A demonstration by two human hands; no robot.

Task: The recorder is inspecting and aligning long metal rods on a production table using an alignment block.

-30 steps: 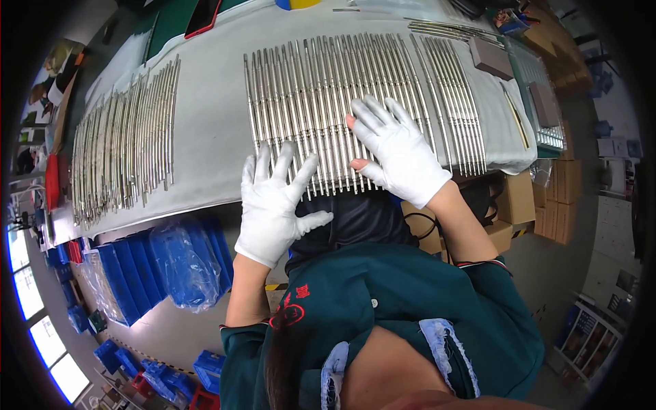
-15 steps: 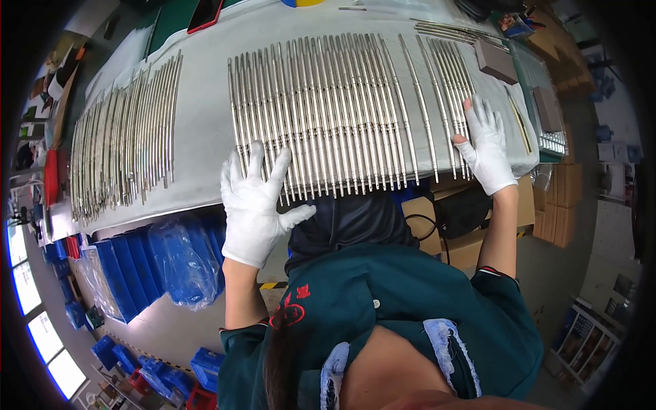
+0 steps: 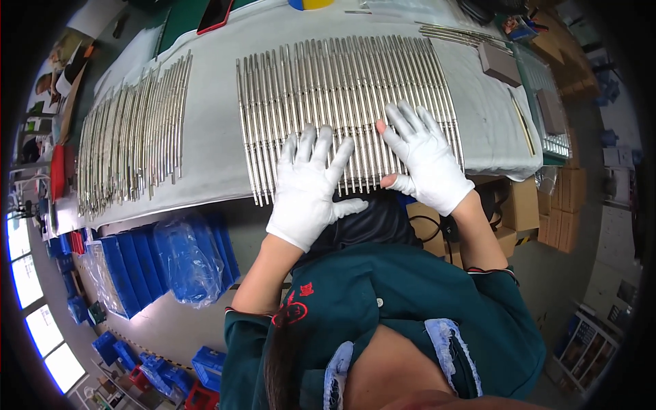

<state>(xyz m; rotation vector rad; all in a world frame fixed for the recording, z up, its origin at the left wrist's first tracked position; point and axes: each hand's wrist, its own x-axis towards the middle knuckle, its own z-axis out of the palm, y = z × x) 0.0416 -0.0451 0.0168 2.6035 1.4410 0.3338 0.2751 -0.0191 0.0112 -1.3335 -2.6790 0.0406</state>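
A wide row of slim, stepped metal rods lies side by side on the white cloth, their near ends pointing toward me. My left hand, in a white glove, rests on the near part of the row left of its middle, fingers spread flat. To its right, my right hand lies on the rods with fingers extended; its glove leaves the thumb tip and index fingertip bare. Neither hand grips a rod. Both palms hide some of the near rod ends.
Another group of metal rods lies at the left, its ends uneven. At the far right are several loose rods, a grey-brown block and a thin yellowish rod. A red-edged phone sits at the back. Blue bins stand below.
My right hand has moved left, and the separate rods at the right now lie against the main row. My left hand has shifted right and further onto the rods.
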